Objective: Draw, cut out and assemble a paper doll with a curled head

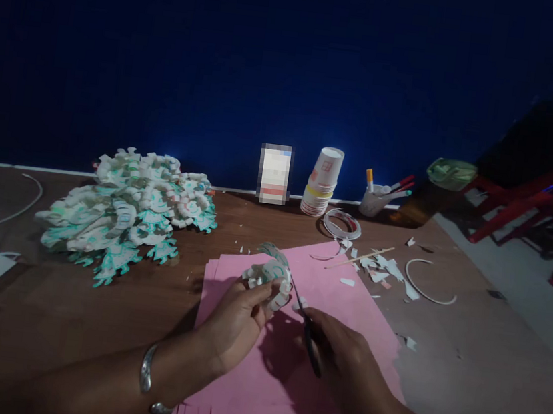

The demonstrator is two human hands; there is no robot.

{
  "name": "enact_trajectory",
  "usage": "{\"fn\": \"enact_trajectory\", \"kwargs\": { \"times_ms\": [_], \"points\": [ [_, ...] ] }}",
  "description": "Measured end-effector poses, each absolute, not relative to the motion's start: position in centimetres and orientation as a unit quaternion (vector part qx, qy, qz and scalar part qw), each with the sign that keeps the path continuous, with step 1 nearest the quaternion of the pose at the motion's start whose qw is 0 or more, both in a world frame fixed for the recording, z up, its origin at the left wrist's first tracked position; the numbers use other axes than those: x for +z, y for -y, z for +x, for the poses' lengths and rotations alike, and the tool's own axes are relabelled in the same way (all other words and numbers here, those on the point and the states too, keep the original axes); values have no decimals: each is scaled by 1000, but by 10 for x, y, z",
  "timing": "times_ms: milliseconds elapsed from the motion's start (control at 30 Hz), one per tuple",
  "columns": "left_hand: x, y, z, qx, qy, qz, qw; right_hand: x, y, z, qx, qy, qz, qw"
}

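My left hand [239, 323] is closed on a white paper cutout [273, 275] with curled strips round its edge and green marks on it. My right hand [347, 350] grips dark-handled scissors [308, 335], whose narrow blades point up and left to the cutout's right edge. Whether the blades touch the paper I cannot tell. Beneath both hands lies a stack of pink paper sheets [335, 389]. To the left, a heap of similar white and green paper cutouts [139, 210] is piled on the brown table [151, 326].
Behind the pink sheets stand stacked paper cups [322, 182], a coil of white cord [342, 224] and a cup of pens [373, 200]. A thin stick [359, 258] and white paper scraps [387, 271] lie to the right. Red chairs [524, 197] are beyond the table.
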State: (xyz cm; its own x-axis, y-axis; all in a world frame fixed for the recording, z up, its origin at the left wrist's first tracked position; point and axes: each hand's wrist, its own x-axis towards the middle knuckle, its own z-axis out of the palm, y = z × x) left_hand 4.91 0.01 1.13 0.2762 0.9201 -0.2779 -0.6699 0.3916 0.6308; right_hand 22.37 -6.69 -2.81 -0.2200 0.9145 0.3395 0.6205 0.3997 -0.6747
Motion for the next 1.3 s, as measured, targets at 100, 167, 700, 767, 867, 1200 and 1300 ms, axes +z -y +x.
{"fn": "enact_trajectory", "kwargs": {
  "times_ms": [100,167,700,767,867,1200,1300],
  "points": [
    [12,1,50,520,-318,188,770,-25,67,224,229,739,-517,365],
    [12,1,51,520,-322,186,769,-23,67,224,254,723,-530,363],
    [6,-1,54,490,-341,250,762,-15,65,222,316,699,-529,363],
    [7,0,53,488,-346,250,761,-14,65,222,308,702,-529,364],
    [7,0,53,487,-351,244,761,-15,65,223,295,709,-528,363],
    [11,0,53,490,-352,231,763,-24,66,226,277,699,-538,381],
    [12,-2,50,486,-360,252,755,-22,62,228,270,684,-566,373]
  ]
}}
